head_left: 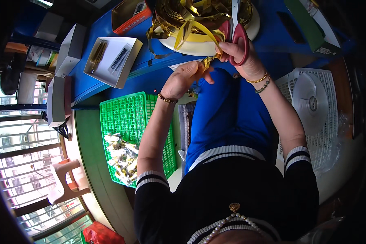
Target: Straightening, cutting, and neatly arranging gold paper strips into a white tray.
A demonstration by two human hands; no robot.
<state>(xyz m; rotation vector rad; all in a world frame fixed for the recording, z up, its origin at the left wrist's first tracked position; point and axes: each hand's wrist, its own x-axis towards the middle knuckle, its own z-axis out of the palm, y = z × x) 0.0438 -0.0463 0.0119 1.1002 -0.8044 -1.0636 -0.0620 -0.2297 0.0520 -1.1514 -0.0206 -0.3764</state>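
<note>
Above my lap, my left hand (183, 79) pinches a short length of shiny gold ribbon (208, 62) between thumb and fingers. My right hand (245, 59) is closed around the dark red handles of a pair of scissors (242, 45), whose blades point away from me. Its thumb and fingertips also pinch the gold ribbon close to my left hand. Just beyond both hands, a big coil of gold ribbon (187, 20) is heaped on a round white tray (191, 48). A loose yellow-gold strand runs from the heap toward my fingers.
On the blue table (94, 61) stand an open white box (120, 79) with gold strips inside and an orange box (130, 26). A green basket (124, 101) with crumpled gold-and-white pieces (122, 160) sits at left. At right, a white basket (325, 85) bears a clear reel (309, 101).
</note>
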